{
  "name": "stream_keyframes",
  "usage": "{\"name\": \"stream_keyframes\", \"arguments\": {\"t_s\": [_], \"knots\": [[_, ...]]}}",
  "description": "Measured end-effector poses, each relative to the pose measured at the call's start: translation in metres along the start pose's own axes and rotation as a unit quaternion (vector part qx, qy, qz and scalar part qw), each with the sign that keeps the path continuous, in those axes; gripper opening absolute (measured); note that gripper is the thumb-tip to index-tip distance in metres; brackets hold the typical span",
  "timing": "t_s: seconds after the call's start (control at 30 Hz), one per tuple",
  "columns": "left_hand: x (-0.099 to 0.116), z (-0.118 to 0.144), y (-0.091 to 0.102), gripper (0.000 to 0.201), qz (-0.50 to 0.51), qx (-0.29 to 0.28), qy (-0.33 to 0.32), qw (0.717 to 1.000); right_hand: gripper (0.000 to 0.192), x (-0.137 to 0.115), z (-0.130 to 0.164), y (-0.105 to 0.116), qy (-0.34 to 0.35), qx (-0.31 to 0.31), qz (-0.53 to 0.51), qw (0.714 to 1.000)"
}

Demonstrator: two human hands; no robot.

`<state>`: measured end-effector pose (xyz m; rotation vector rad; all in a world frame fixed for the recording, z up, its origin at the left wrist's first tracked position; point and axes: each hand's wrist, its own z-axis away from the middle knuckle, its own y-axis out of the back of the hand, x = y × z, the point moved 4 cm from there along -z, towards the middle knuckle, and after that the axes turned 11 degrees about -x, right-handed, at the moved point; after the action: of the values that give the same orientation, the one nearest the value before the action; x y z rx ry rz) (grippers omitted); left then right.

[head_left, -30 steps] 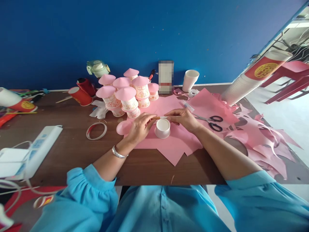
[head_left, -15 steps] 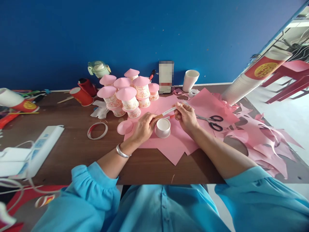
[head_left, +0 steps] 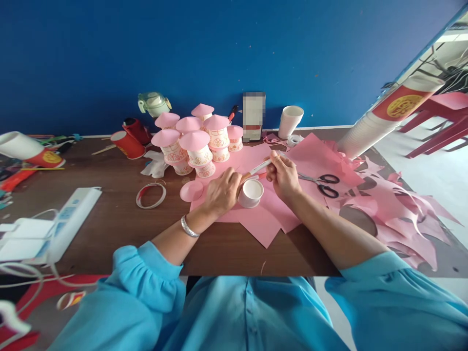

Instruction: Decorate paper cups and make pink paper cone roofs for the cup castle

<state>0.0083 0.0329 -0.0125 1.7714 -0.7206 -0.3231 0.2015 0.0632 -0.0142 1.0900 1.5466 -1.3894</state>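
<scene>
A white marker with an orange-brown end (head_left: 260, 167) is stretched between my two hands. My left hand (head_left: 223, 191) is closed around the orange-brown end, and my right hand (head_left: 283, 175) pinches the white end. Just below the marker, a short white paper cup piece (head_left: 251, 199) sits on pink paper (head_left: 263, 231), beside my left fingers. Behind it, something red (head_left: 261, 176), partly hidden, lies close to my right fingers. Several cup towers with pink cone roofs (head_left: 195, 141) stand beyond my left hand. A pink paper disc (head_left: 191, 191) lies by my left wrist.
Black-handled scissors (head_left: 327, 185) and pink scraps (head_left: 398, 219) lie at right. A long cup stack (head_left: 387, 117) leans there. White cups (head_left: 290, 122) and a phone (head_left: 253, 117) stand by the wall. A tape ring (head_left: 150, 196) and a power strip (head_left: 69, 219) are left.
My left hand has turned slightly, and its fingers are curled more tightly around the marker's end. Both hands still hold the marker. The whole view has shifted a little.
</scene>
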Motion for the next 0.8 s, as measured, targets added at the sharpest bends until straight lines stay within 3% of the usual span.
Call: {"name": "stream_keyframes", "arguments": {"t_s": [0.33,0.53,0.6,0.67,0.8], "knots": [[-0.001,-0.003,0.002,0.031,-0.046,-0.025,0.003,0.999,0.054,0.002,-0.001,-0.005,0.003,-0.014,-0.025,1.000],[-0.009,0.004,0.008,0.033,-0.016,0.072,-0.017,0.997,0.054,-0.017,-0.021,0.048,0.039,0.093,-0.056,0.993],[-0.012,0.005,0.007,0.031,0.011,0.085,-0.009,0.996,0.052,-0.023,-0.024,0.059,0.058,0.095,-0.070,0.991],[-0.013,0.004,0.004,0.029,0.038,0.066,-0.007,0.997,0.055,-0.022,-0.022,0.056,0.060,0.074,-0.070,0.993],[-0.021,0.000,-0.005,0.028,0.073,0.000,0.031,0.997,0.052,-0.012,-0.011,0.028,0.029,0.007,-0.068,0.997]]}}
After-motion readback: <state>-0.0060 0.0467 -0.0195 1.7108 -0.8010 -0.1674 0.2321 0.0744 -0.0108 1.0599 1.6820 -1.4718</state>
